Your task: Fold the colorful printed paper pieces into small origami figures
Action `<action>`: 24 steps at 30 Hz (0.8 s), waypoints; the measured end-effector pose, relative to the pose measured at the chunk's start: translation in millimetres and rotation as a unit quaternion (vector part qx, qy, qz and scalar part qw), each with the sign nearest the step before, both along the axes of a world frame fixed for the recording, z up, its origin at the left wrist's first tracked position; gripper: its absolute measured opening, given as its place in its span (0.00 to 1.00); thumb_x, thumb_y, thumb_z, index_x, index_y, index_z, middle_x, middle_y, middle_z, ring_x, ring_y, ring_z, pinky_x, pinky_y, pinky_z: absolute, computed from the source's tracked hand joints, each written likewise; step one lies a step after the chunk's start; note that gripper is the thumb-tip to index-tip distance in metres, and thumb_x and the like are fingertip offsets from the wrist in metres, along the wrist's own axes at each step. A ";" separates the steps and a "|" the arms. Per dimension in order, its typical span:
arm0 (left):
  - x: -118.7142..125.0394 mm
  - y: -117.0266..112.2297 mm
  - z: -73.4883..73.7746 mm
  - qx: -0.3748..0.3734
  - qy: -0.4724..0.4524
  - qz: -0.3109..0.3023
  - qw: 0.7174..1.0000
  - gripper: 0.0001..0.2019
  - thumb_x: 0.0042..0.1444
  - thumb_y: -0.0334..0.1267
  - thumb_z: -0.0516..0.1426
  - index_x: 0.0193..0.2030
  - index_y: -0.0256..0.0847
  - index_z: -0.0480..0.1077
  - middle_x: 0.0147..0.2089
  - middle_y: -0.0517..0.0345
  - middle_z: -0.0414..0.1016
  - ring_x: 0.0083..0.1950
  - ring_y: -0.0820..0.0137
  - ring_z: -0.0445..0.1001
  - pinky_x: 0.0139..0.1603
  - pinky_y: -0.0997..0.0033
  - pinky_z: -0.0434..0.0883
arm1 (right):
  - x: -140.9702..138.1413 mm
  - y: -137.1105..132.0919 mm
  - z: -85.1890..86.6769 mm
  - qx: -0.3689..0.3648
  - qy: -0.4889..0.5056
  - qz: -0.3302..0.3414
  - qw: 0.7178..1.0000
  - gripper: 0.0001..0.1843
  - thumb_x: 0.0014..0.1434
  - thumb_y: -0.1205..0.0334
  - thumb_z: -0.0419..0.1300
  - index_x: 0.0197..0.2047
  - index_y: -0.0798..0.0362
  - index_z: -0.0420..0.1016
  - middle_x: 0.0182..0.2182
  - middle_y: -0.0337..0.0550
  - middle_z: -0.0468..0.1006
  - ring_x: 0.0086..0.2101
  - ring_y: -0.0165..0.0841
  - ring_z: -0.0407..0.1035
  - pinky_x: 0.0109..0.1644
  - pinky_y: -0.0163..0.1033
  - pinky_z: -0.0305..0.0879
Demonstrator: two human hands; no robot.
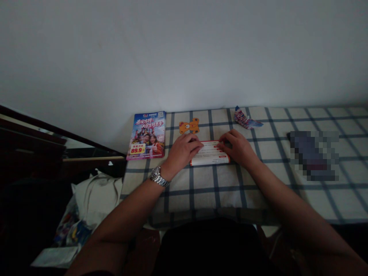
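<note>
Steadying a red-bordered printed card (pixel 209 154) from both ends, the left hand (pixel 181 153) and right hand (pixel 237 148) rest curled against its short edges, with no clear pinch. The card lies flat on a checked tablecloth (pixel 201 199), near an orange bear cutout (pixel 189 126).

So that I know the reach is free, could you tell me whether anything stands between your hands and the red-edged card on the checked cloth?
Nothing visible does: the left hand and the right hand both rest directly on the edges of the red-edged paper card.
</note>
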State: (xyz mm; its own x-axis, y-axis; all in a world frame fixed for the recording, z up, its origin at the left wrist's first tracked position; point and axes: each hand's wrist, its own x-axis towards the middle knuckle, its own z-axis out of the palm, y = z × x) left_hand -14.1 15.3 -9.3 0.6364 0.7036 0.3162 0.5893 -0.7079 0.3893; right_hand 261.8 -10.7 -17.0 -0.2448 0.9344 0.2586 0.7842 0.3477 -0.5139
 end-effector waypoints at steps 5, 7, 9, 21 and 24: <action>-3.3 0.7 5.8 0.003 0.031 -0.021 0.999 0.09 0.73 0.39 0.57 0.52 0.47 0.79 0.55 0.53 0.75 0.56 0.61 0.74 0.60 0.55 0.73 | -0.3 0.6 0.6 -0.001 0.003 0.001 1.000 0.04 0.67 0.59 0.64 0.42 0.49 0.77 0.40 0.47 0.74 0.42 0.43 0.72 0.48 0.49 0.70; -5.5 0.0 10.6 0.002 0.052 -0.038 0.998 0.12 0.75 0.42 0.55 0.54 0.48 0.79 0.57 0.53 0.75 0.58 0.61 0.74 0.61 0.53 0.73 | -0.3 0.6 0.6 0.001 0.004 0.001 1.000 0.04 0.67 0.58 0.64 0.42 0.49 0.77 0.40 0.47 0.74 0.41 0.43 0.72 0.48 0.49 0.70; -6.5 -2.4 15.9 0.005 0.072 -0.048 0.996 0.14 0.76 0.43 0.52 0.57 0.47 0.78 0.59 0.52 0.75 0.60 0.60 0.73 0.64 0.52 0.72 | -0.2 0.7 0.5 0.002 0.004 0.002 1.000 0.04 0.67 0.58 0.64 0.42 0.48 0.77 0.39 0.46 0.74 0.41 0.42 0.72 0.47 0.48 0.70; 5.0 -26.0 27.8 0.043 0.138 -0.038 0.989 0.17 0.76 0.48 0.51 0.62 0.47 0.74 0.59 0.51 0.77 0.58 0.58 0.75 0.60 0.52 0.71 | 1.5 1.6 -0.2 -0.001 0.009 0.006 1.000 0.04 0.67 0.58 0.64 0.43 0.49 0.78 0.40 0.46 0.74 0.41 0.42 0.72 0.47 0.48 0.70; 4.6 -26.9 26.3 0.048 0.137 -0.034 0.989 0.17 0.76 0.46 0.51 0.63 0.47 0.74 0.63 0.51 0.75 0.61 0.57 0.73 0.62 0.51 0.70 | 1.8 1.2 0.3 0.002 0.008 0.006 1.000 0.05 0.67 0.57 0.64 0.43 0.49 0.78 0.40 0.46 0.74 0.40 0.42 0.73 0.47 0.48 0.71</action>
State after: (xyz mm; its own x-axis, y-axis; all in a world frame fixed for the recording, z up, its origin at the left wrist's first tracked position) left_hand -9.5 -11.6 17.0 0.7526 0.6311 0.1882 0.6126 -0.7757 0.1515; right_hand 263.6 -9.6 -16.7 -0.2515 0.9305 0.2663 0.7723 0.3588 -0.5243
